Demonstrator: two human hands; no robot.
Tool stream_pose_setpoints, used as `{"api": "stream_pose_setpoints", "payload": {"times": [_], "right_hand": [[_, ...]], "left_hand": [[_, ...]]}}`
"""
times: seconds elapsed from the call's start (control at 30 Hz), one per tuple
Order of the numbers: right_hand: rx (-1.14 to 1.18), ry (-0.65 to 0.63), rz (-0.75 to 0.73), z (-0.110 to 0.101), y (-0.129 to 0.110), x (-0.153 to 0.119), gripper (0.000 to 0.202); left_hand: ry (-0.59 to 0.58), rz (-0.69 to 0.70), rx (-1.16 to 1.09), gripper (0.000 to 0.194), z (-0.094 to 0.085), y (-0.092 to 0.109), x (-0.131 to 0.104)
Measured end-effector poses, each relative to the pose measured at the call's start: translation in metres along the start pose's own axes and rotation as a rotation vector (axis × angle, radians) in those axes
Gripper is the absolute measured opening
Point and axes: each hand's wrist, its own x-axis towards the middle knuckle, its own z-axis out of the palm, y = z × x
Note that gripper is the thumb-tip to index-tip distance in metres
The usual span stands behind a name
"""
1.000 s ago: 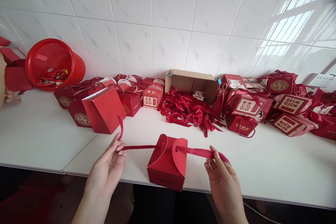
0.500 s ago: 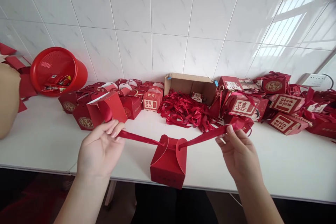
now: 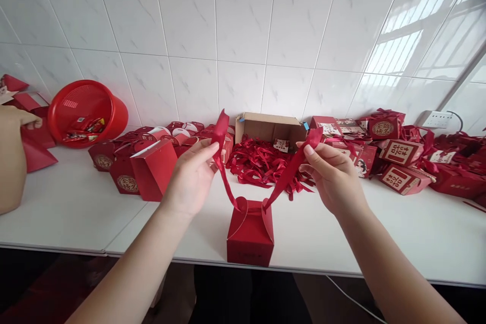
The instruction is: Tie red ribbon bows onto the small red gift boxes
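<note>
Two hands, left and right, each pinch one end of a red ribbon between closed fingers, raised above the small red box it threads, which sits at the surface's near edge

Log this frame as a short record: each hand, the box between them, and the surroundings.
Left hand: pinches one side of a red ribbon
Right hand: pinches the other side
Front box: red, top flaps folded in, ribbon rising from its top, no bow
Behind: loose ribbons at an open carton
Left side: tipped red basket holding packets; another person's sleeve
Right side: piled boxes, white socket strip
</note>
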Motion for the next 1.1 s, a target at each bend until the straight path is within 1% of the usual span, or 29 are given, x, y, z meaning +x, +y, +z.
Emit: {"api": "stream_pose_setpoints", "payload": {"times": [0.1, 0.23, 0.37, 0.57, 0.7, 0.83, 1.1], "right_hand": [[0.025, -0.015, 0.002, -0.004, -0.002, 0.004, 0.009], [0.029, -0.023, -0.02, -0.005, -0.008, 0.008, 0.008], [-0.003, -0.049, -0.058, -0.001, -0.014, 0.014, 0.01], [0.007, -0.174, -0.115, 0.01, -0.014, 0.024, 0.008], [0.062, -0.217, -0.097, 0.014, -0.01, 0.023, 0.004], [0.075, -0.252, -0.056, 0.017, -0.008, 0.02, 0.005], [0.098, -0.242, -0.079, 0.02, -0.013, 0.023, 0.003]], "left_hand": [[-0.047, -0.006, 0.037, 0.008, -0.005, -0.003, -0.001], [-0.012, 0.032, 0.041, 0.004, -0.005, 0.0, 0.0], [-0.001, 0.088, 0.069, 0.005, 0.003, 0.006, 0.004], [-0.006, 0.19, 0.162, 0.007, 0.015, 0.002, 0.007], [-0.004, 0.194, 0.203, 0.011, 0.017, 0.0, 0.008], [0.004, 0.202, 0.241, 0.013, 0.018, 0.002, 0.009], [-0.01, 0.189, 0.24, 0.014, 0.022, 0.007, 0.009]]}}
